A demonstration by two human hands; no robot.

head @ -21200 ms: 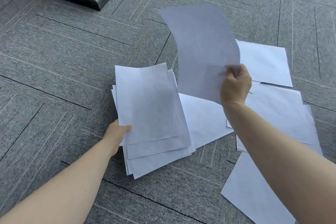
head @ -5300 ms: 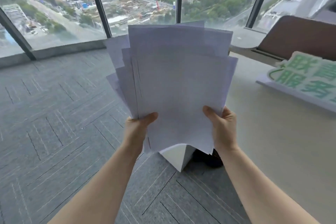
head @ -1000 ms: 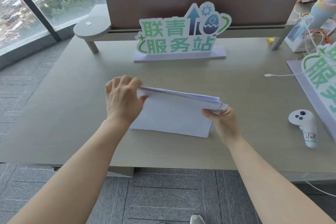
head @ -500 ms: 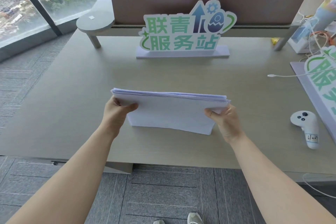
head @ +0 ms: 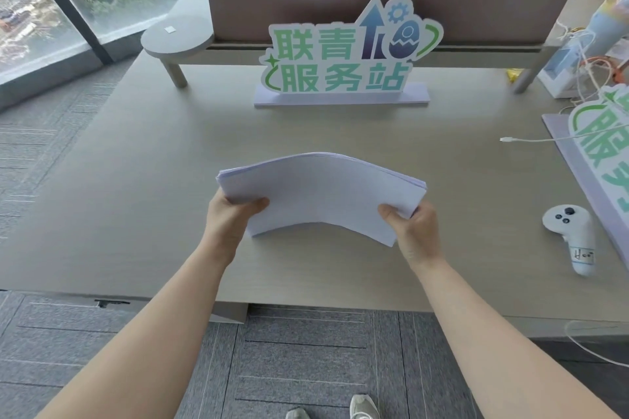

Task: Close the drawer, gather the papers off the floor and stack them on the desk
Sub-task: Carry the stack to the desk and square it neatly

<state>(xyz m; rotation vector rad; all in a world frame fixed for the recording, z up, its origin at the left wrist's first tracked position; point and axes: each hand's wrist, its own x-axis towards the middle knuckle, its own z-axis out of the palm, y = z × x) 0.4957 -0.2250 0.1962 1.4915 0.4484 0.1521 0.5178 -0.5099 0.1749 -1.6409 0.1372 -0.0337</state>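
Flat and level half a second ago, the thick stack of white paper sheets [head: 321,196] is now bowed upward in the middle, arching like a low bridge above the pale beige desk top [head: 136,180]. Both hands are on it: the left hand [head: 231,218] grips the left short end, thumb on top and fingers curled underneath, and the right hand [head: 413,228] pinches the right near corner the same way, thumb over the top sheet. The ends look pushed toward each other, which would explain the hump. Whether the near edge touches the desk or hangs just above it, I cannot tell.

What does that mean for the job? The sheets are gathered and squared, no loose paper shows on the grey carpet [head: 306,367] in this view, and the pile is over the desk, well in front of the green-lettered standing sign [head: 343,58] and well clear of the white handheld controller [head: 571,238] to the right. My read: this is the final set-down. Relax the squeeze, let the arch flatten, and slide both hands out. The drawer is out of sight, so its state is unknown.
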